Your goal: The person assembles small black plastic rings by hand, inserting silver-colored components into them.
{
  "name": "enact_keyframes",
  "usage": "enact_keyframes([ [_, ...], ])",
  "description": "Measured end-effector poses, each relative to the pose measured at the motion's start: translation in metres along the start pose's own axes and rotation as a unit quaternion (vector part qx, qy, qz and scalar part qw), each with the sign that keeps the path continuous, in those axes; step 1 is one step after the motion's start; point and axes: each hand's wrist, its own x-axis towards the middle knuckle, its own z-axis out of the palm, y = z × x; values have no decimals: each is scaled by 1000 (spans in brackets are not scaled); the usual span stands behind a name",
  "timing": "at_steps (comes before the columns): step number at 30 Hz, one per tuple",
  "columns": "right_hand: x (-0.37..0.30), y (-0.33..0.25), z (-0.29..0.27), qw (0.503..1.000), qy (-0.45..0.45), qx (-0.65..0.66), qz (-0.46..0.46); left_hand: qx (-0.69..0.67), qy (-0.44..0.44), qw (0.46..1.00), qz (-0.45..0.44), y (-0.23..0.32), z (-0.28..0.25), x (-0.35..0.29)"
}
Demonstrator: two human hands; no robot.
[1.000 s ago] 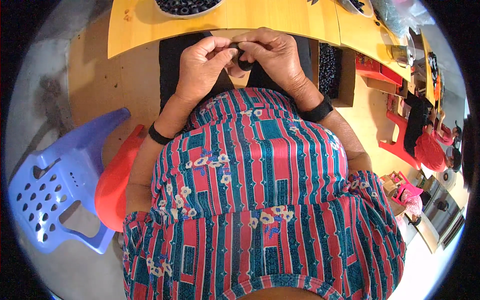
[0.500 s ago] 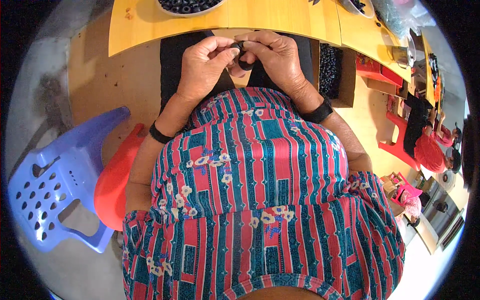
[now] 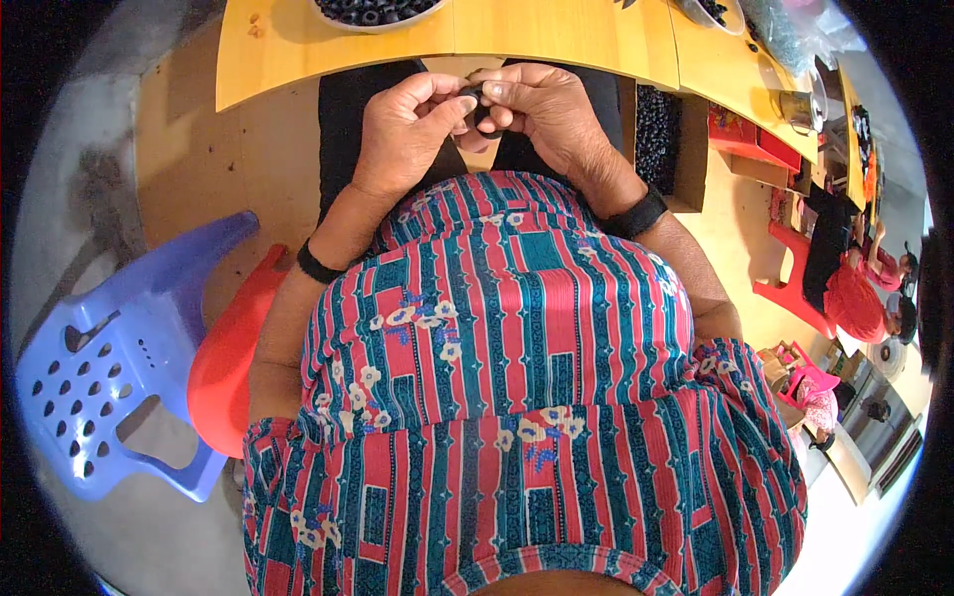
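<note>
My left hand [image 3: 407, 129] and my right hand [image 3: 542, 114] meet just below the edge of the yellow table [image 3: 556, 40]. Both pinch the same small black part [image 3: 475, 96] between fingertips and thumbs. The part is mostly hidden by my fingers, so its shape is unclear. A black band sits on each wrist. My red and teal striped shirt [image 3: 517, 377] fills the lower middle of the view.
A white bowl of small black parts [image 3: 373, 12] stands on the table's far side. A cardboard box of black parts [image 3: 658, 129] sits at my right. A blue plastic stool [image 3: 109, 358] and red seat [image 3: 234, 348] are at my left. A person in red [image 3: 857, 298] sits far right.
Both hands have kept their pinch on the black part and edged slightly up toward the table edge; fingers shifted a little.
</note>
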Motion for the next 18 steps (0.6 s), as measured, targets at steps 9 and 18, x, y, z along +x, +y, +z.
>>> enact_keyframes([
  [9,4,6,-4,983,3,-152,-101,-9,14,1000,11,2,0,2],
  [18,1,4,-1,906,8,-317,-281,-49,2,999,1,-1,0,3],
])
